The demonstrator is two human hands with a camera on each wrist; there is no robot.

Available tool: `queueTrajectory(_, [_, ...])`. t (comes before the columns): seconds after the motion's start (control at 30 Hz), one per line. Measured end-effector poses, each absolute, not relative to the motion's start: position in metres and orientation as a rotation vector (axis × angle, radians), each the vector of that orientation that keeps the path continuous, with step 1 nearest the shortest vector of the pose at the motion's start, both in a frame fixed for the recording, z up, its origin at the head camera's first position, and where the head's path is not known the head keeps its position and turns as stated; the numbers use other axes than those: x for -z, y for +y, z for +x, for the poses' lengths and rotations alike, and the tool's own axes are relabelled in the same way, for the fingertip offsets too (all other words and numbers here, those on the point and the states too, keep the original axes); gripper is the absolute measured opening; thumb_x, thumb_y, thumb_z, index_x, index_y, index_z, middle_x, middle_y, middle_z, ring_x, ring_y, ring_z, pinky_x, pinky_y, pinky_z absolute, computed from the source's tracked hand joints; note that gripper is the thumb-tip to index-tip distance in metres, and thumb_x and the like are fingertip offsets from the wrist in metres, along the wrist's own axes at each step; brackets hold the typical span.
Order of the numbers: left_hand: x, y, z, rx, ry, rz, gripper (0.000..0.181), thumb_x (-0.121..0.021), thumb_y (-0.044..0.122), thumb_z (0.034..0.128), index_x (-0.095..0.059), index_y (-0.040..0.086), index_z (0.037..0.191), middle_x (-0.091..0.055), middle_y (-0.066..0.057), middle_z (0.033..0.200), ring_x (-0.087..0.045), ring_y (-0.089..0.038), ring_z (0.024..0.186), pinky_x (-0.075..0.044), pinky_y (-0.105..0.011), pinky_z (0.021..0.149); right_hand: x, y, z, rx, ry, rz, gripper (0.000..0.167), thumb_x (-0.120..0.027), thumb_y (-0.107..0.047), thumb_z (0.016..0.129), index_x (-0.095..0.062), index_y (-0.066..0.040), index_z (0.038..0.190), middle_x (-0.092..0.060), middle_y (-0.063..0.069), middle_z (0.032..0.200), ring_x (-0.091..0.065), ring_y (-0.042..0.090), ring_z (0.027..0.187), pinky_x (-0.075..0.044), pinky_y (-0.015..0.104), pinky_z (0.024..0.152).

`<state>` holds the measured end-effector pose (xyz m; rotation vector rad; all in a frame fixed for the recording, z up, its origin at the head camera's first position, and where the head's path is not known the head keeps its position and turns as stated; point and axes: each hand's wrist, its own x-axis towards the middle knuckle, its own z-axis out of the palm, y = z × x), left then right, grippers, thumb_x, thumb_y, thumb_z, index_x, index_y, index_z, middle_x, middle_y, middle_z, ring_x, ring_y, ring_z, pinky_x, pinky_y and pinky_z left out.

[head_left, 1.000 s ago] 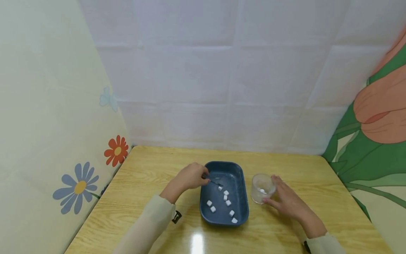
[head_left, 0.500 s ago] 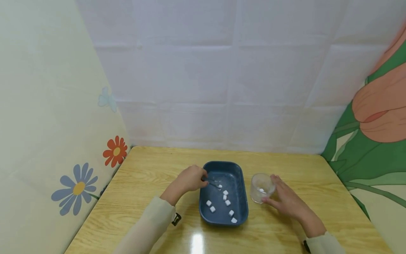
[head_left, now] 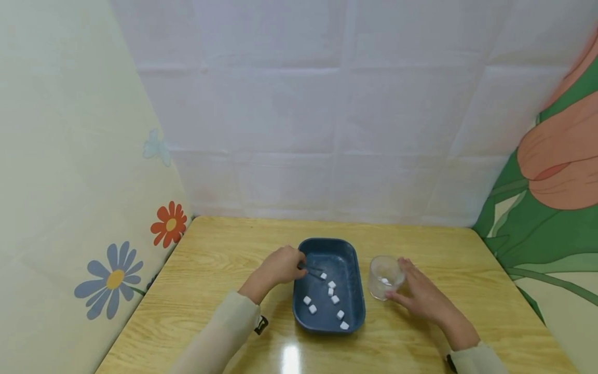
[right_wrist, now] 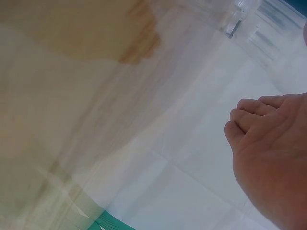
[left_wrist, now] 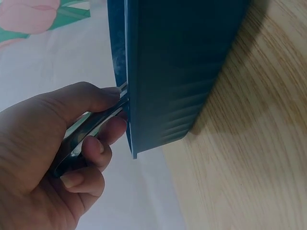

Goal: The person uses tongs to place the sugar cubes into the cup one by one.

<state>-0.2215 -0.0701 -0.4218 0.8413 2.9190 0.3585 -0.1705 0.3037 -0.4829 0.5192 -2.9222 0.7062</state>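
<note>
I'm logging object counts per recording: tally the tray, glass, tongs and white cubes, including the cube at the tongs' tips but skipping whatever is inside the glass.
White cubes: 8
Blue tray: 1
Clear glass: 1
Tongs: 1
Total: 11

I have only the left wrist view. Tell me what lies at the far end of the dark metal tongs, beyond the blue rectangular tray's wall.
Observer: A small white cube, inside the tray.
Operator: Now describe the tray's other side.
Observer: The right hand holds a clear, round, glass-like cup.
Operator: Report what's in it.
Observer: Something small and white; its exact shape is unclear.
</note>
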Motion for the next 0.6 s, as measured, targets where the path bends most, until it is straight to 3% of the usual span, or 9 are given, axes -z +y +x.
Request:
queueTrajectory(0.33, [0.4224,-0.0668,-0.2231,-0.342,2.925,0.835,0.014,-0.074,0.025,0.0922,-0.078,0.012,0.098,-0.072,0.002,0.085,-0.055,-0.006,0.064,-0.048,-0.027,0.063,0.4838,0.3044,-0.1706,-0.698,-2.933,0.509,0.103,-0.071,-0.055,0.09,-0.028,0.014,0.152,-0.028,0.035,0.156,-0.026,0.053,0.145,-0.026,0.066,0.112])
queueTrajectory(0.6, [0.4218,-0.0639,-0.2228,-0.327,2.913,0.82,0.01,-0.074,0.024,0.0923,-0.076,0.014,0.091,-0.065,0.006,0.073,-0.053,-0.009,0.059,-0.047,-0.027,0.06,0.4832,0.3039,-0.1701,-0.698,-2.939,0.506,0.103,-0.07,-0.056,0.09,-0.027,0.014,0.152,-0.027,0.036,0.157,-0.025,0.054,0.145,-0.026,0.067,0.112])
